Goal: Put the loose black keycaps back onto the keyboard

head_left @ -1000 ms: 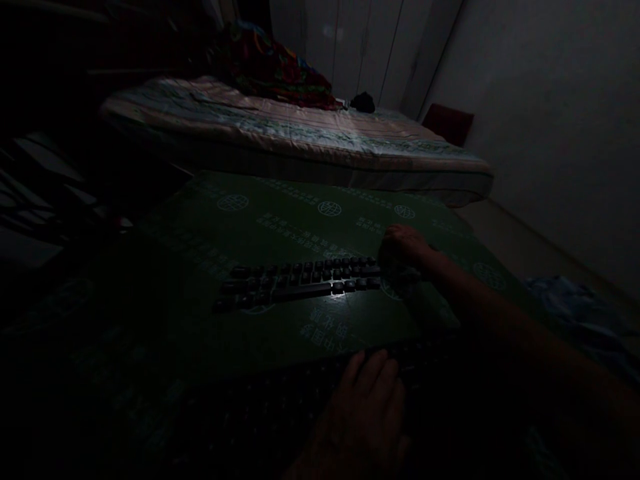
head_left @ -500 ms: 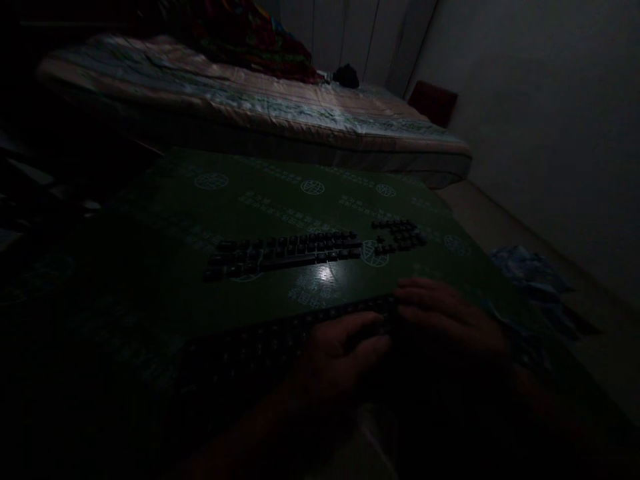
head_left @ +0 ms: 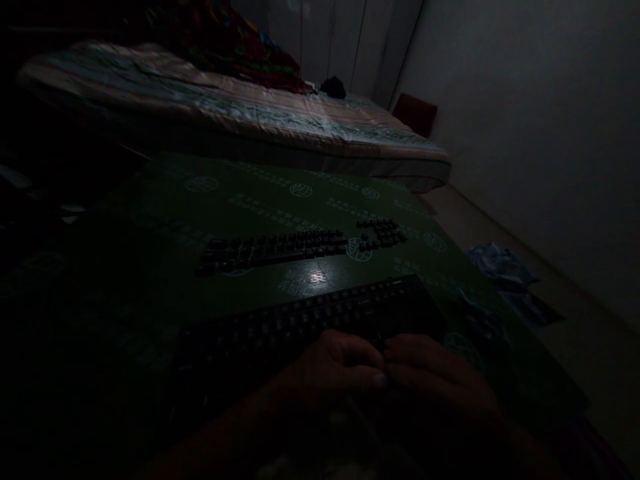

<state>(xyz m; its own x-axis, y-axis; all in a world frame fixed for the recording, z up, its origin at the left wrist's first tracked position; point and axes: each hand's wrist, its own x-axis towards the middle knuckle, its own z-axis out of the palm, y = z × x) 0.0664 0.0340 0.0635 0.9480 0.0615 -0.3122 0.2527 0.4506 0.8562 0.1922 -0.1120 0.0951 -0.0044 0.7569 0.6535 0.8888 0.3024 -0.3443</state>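
Note:
A black keyboard (head_left: 280, 327) lies on a dark green table, and its right end has fewer visible keys. My left hand (head_left: 340, 363) is at the keyboard's near edge, thumb and index finger pinched together. My right hand (head_left: 440, 370) meets it from the right, fingers bent inward and fingertips close to the left ones. Whatever is between the fingers is too dark and small to name. Beyond the keyboard, loose black keycaps (head_left: 275, 250) lie in rows, with a smaller group of keycaps (head_left: 383, 233) to their right.
The green tabletop (head_left: 260, 207) carries pale printed logos and writing. A dark item (head_left: 483, 323) lies at its right side. Behind stands a bed (head_left: 280, 127) with a patterned blanket (head_left: 240, 50). Cloth (head_left: 505, 267) lies on the floor at right. The room is very dim.
Both hands have drawn back from the keyboard's right part to its near edge, and their fingertips have come together. The view has shifted slightly. The loose keycaps lie as before.

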